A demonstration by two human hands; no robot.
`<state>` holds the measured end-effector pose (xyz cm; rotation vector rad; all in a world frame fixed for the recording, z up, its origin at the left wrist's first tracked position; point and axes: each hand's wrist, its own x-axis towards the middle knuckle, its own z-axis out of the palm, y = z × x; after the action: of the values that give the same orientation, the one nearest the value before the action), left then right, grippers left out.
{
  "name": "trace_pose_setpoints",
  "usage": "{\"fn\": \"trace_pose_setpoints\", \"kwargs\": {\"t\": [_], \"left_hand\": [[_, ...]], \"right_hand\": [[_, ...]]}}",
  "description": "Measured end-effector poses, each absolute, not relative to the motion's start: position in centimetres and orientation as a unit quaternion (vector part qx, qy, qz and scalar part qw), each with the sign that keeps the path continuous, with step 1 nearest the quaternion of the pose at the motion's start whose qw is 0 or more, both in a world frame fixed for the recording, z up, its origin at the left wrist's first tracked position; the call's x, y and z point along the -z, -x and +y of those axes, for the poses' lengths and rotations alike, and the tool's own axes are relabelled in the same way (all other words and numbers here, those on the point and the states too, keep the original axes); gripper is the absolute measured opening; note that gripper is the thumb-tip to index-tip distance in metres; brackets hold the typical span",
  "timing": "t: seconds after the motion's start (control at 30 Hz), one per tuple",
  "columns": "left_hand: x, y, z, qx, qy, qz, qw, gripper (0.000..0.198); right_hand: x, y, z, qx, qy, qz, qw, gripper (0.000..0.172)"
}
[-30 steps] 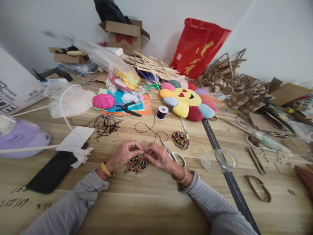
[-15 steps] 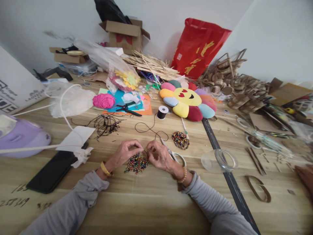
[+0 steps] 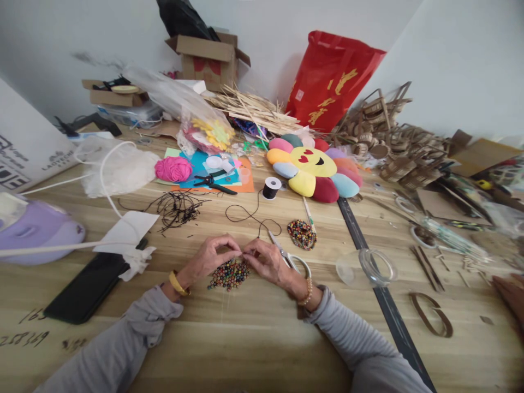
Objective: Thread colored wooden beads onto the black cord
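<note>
My left hand and my right hand meet fingertip to fingertip just above a pile of small multicoloured beads. Both hands are pinched closed; what lies between the fingertips is too small to make out. A thin black cord runs from a black spool down to behind my right hand. Scissors lie beside my right wrist, partly hidden by it. Farther right rests a strand of coloured beads.
A tangle of black cord, pliers and pink yarn lie at the back left. A phone is left of my arm. Behind sits a flower cushion. Clear rings lie right; another person's hand shows at the edge.
The fingertips of my two hands have come together, my right fingers moving left and straightening a little. The other person's hand at the right edge has shifted slightly.
</note>
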<state>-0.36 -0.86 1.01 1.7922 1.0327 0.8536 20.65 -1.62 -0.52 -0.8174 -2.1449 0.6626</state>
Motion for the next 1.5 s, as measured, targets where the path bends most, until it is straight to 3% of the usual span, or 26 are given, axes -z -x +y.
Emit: {"fn": "trace_pose_setpoints", "kwargs": {"t": [0.43, 1.1, 1.3, 1.5], "left_hand": [[0.3, 0.8, -0.3, -0.235, -0.86, 0.355, 0.282, 0.006], [-0.2, 0.3, -1.2, -0.203, -0.875, 0.381, 0.219, 0.019], [0.0, 0.2, -1.2, -0.233, -0.861, 0.386, 0.235, 0.018], [-0.2, 0.4, -0.8, -0.309, -0.797, 0.414, 0.314, 0.011]], "right_hand": [[0.6, -20.6, -1.5, -0.232, 0.359, -0.82, 0.38, 0.011], [0.4, -20.5, -1.6, -0.227, 0.356, -0.828, 0.367, 0.012], [0.5, -20.5, -1.6, -0.229, 0.363, -0.828, 0.361, 0.012], [0.4, -20.5, -1.6, -0.232, 0.359, -0.827, 0.366, 0.01]]}}
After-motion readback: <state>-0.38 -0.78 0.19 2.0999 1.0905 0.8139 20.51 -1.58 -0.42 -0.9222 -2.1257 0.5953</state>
